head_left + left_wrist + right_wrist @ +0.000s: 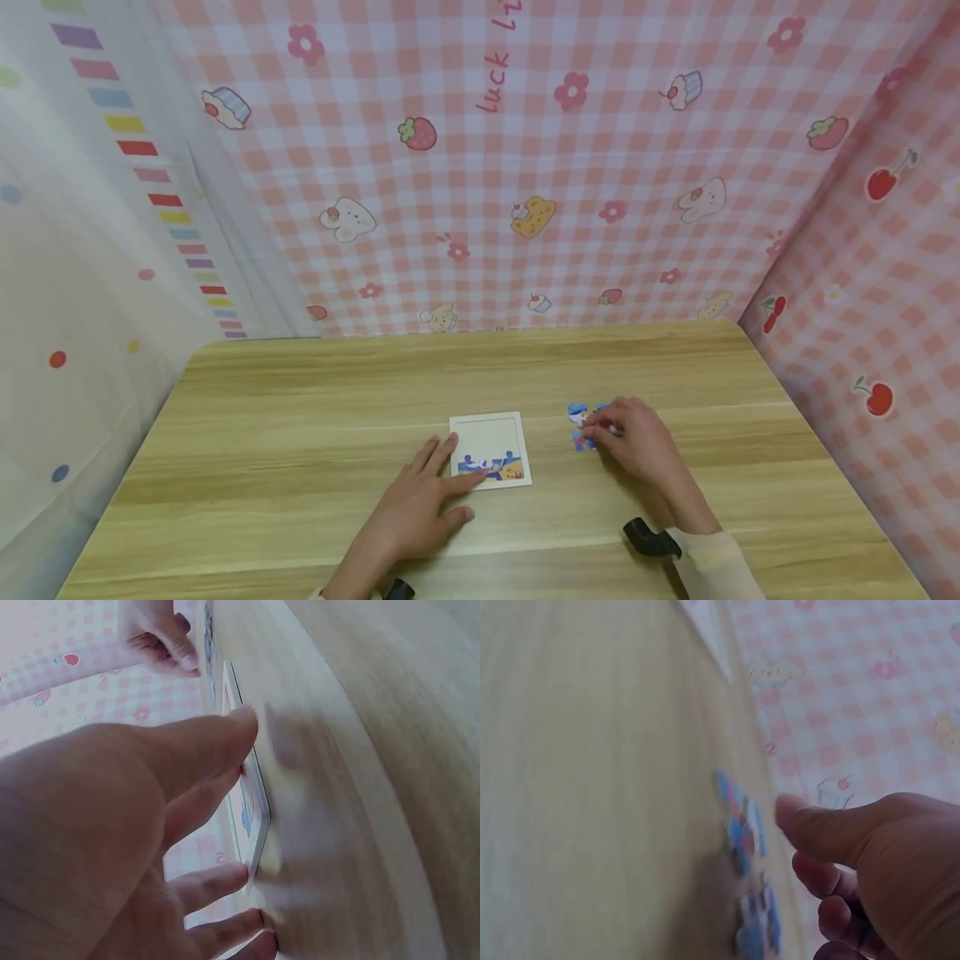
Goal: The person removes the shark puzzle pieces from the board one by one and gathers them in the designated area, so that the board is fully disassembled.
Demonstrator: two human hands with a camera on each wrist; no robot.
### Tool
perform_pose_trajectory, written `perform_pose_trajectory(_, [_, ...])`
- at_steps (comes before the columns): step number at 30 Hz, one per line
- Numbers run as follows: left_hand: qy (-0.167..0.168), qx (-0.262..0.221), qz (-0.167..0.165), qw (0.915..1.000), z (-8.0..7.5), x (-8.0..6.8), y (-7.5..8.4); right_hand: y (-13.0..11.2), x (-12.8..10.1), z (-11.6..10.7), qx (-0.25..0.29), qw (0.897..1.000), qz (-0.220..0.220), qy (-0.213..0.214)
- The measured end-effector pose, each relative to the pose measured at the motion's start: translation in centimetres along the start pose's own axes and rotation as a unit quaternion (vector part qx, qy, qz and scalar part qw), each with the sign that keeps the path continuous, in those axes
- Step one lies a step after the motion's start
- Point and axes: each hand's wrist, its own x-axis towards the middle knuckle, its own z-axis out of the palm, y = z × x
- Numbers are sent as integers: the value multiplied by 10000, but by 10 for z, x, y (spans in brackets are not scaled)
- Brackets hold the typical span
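Observation:
A square white-edged puzzle tray [489,437] lies on the table with a row of fitted jigsaw pieces [513,472] along its near side. My left hand [420,500] rests on its left side, fingers spread, the index finger over the fitted pieces. In the left wrist view the tray's edge [261,817] shows beside the fingertips. Loose blue jigsaw pieces [577,412] lie right of the tray. Over them is my right hand [637,437], thumb and fingers loosely bent. In the right wrist view these pieces [750,836] appear just beyond the thumb, and nothing shows between the fingers.
The wooden table [300,417] reaches back to a pink checked curtain [480,208]. A pale dotted curtain [75,275] hangs on the left, and another checked cloth [847,333] on the right. A black strap piece [651,538] sits at the right wrist.

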Motion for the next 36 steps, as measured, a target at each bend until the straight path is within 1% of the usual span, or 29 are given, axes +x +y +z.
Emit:
perform_pose_trajectory(3, [192, -15, 12, 9998, 2, 2, 0, -10, 0, 1, 239, 9995, -161, 129])
perform_pose_trajectory(5, [341, -18, 22, 9994, 4, 4, 0, -18, 0, 4, 434, 9987, -231, 144])
perform_pose_trajectory(8, [526, -16, 26, 9986, 7, 6, 0, -32, 0, 9, 674, 9975, -214, 12])
perform_pose_trajectory(12, [633, -118, 42, 9979, 9, 9, 2, -45, -2, 19, 875, 9957, -115, -268])
perform_pose_trajectory(14, [598, -142, 117, 9980, 10, 11, 3, -50, -3, 25, 951, 9946, -88, -401])
perform_pose_trajectory(17, [481, -47, 396, 9980, 12, 12, 4, -57, -4, 32, 926, 9939, -94, -588])
perform_pose_trajectory(20, [286, 102, 719, 9969, 13, 12, 4, -64, -6, 38, 743, 9944, -62, -743])
perform_pose_trajectory(22, [168, 159, 837, 9962, 13, 12, 5, -68, -8, 41, 661, 9947, -84, -784])
perform_pose_trajectory(24, [67, 196, 858, 9961, 13, 12, 5, -71, -9, 43, 579, 9952, -110, -784])
perform_pose_trajectory(28, [-61, 222, 784, 9967, 13, 12, 7, -73, -10, 45, 452, 9964, -43, -716])
perform_pose_trajectory(33, [-119, 171, 728, 9971, 13, 10, 8, -73, -12, 46, 360, 9972, 148, -642])
perform_pose_trajectory(36, [-144, 154, 709, 9973, 13, 8, 10, -73, -14, 47, 421, 9967, 204, -668])
